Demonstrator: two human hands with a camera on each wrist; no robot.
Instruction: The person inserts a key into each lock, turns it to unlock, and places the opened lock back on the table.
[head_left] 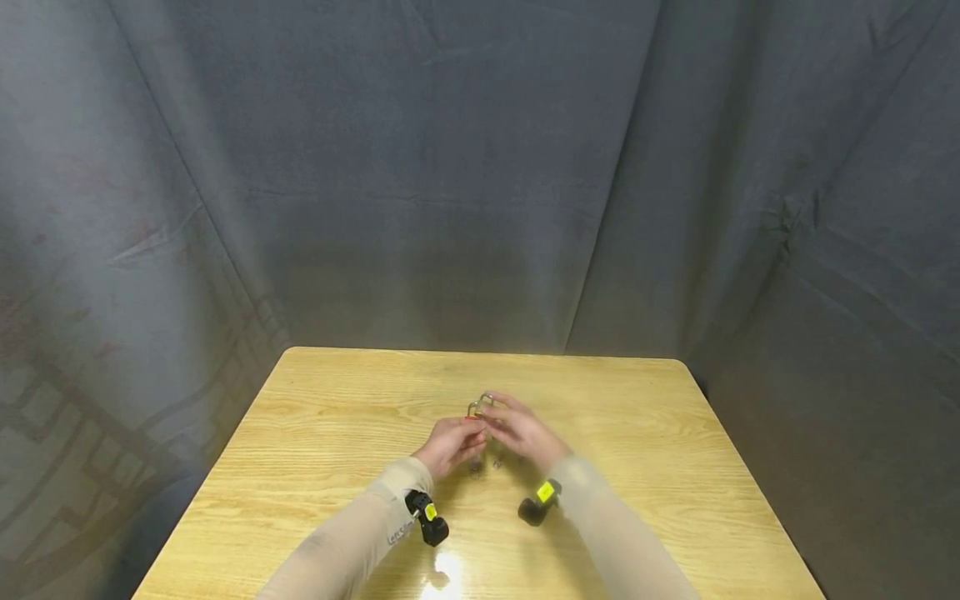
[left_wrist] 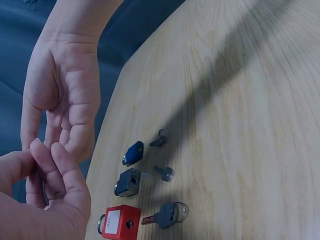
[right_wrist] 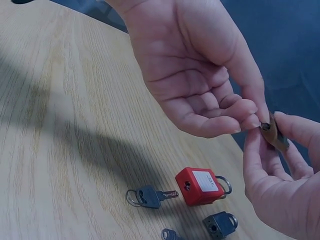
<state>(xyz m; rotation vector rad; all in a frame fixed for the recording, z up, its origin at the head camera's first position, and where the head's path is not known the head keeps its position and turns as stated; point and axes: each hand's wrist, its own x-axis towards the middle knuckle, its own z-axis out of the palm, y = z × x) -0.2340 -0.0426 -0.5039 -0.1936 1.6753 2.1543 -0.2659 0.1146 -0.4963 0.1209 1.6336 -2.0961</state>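
Note:
Thumb and fingers of my left hand [head_left: 454, 444] pinch a small brass-brown padlock [right_wrist: 271, 136] above the table. My right hand [head_left: 525, 433] meets it from the other side, thumb and fingertips gripping the end near a dark round opening. Fingers mostly cover the lock in the left wrist view. Below the hands lie a red padlock [right_wrist: 200, 187] with a white label, a dark grey padlock [left_wrist: 128, 182] and a blue padlock [left_wrist: 133, 153]. A black-headed key [left_wrist: 165, 215] on a ring lies by the red lock's keyhole.
Two smaller keys lie beside the other locks: one key [left_wrist: 164, 173] by the grey padlock, another key [left_wrist: 159, 138] by the blue one. The light wooden table [head_left: 315, 417] has grey curtains [head_left: 450, 208] behind and at its sides.

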